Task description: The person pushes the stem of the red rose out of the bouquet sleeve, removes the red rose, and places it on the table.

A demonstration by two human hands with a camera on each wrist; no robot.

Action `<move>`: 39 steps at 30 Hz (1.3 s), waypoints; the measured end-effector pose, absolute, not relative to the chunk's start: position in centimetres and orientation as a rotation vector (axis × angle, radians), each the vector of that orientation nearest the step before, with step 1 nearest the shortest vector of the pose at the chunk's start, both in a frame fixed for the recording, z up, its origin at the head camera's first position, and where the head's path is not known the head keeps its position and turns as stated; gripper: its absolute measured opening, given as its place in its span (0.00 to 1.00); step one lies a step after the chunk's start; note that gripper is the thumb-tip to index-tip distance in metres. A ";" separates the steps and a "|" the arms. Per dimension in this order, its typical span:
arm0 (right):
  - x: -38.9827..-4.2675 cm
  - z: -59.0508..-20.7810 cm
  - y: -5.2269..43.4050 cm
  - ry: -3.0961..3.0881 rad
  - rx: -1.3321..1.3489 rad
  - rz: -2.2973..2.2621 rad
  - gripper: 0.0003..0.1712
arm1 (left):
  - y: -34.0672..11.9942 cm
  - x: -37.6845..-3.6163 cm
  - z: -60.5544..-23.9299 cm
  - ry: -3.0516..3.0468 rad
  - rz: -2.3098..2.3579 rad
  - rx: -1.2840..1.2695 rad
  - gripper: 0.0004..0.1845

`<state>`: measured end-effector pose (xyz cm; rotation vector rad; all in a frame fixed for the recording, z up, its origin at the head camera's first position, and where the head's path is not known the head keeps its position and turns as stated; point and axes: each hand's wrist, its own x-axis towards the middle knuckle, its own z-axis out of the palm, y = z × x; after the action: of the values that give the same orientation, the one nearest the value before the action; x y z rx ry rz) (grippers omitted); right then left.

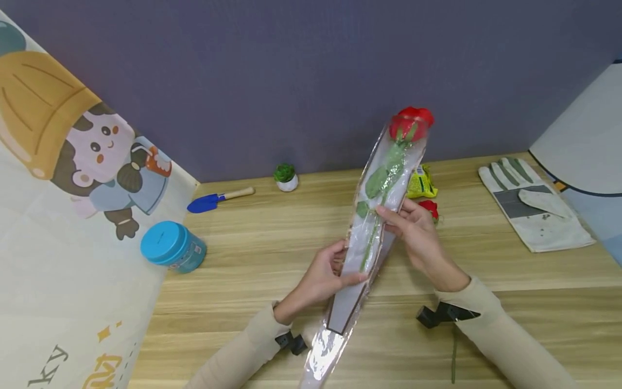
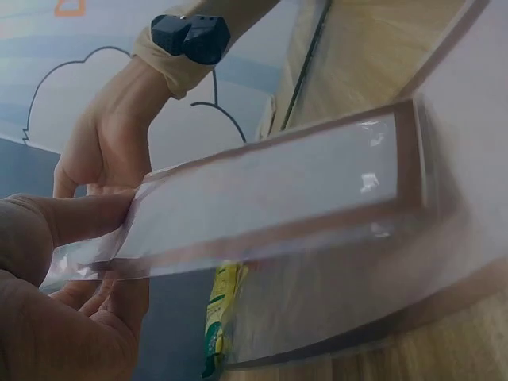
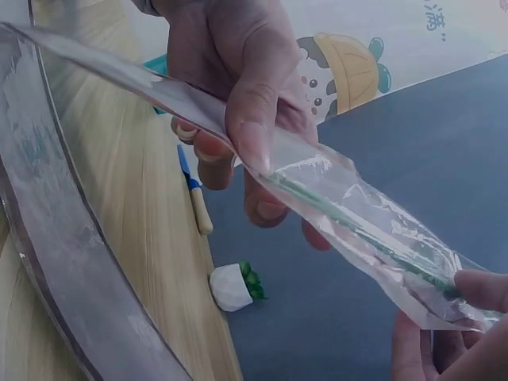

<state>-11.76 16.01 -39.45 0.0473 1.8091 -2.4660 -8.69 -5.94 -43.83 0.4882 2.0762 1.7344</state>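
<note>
A red rose (image 1: 410, 124) with a green stem sits inside a long clear plastic sleeve (image 1: 384, 189), held tilted above the wooden table (image 1: 272, 237). My left hand (image 1: 324, 275) pinches the sleeve's lower part, thumb on top, also shown as the left hand (image 3: 238, 103) in the right wrist view. Higher up, beside the stem, my right hand (image 1: 417, 229) grips the sleeve's edge. The sleeve (image 2: 270, 198) fills the left wrist view, with the right hand (image 2: 99, 151) behind it. The stem (image 3: 357, 230) shows through the plastic.
A blue trowel (image 1: 214, 201), a tiny potted plant (image 1: 285, 177) and a blue-lidded jar (image 1: 171, 246) lie at the left. A yellow packet (image 1: 421, 182), another red flower (image 1: 430, 208) and white work gloves (image 1: 532, 202) lie to the right. A cartoon-printed cloth (image 1: 63, 216) covers the left side.
</note>
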 end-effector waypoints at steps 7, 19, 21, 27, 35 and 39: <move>-11.6 -39.4 15.9 1.778 0.012 -2.515 0.17 | -5.8 -8.5 -43.8 2.073 1.717 0.462 0.30; -11.8 -39.2 15.7 1.869 0.029 -2.500 0.19 | -6.2 -9.0 -43.2 1.999 1.790 0.569 0.35; -11.8 -39.3 15.7 1.881 0.024 -2.497 0.20 | -6.2 -9.1 -43.1 2.001 1.808 0.574 0.32; -11.9 -39.4 15.7 1.917 0.020 -2.449 0.24 | -6.3 -9.2 -42.9 1.981 1.871 0.524 0.26; -11.7 -39.4 15.8 1.948 0.016 -2.390 0.33 | -6.2 -9.2 -43.1 1.995 1.886 0.521 0.27; -11.6 -39.2 15.9 1.949 -0.009 -2.378 0.34 | -6.3 -9.0 -43.2 1.995 1.894 0.536 0.26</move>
<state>-11.59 15.95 -39.22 -0.0088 1.9494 -2.3784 -9.04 -6.26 -43.17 0.5359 1.9955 1.8937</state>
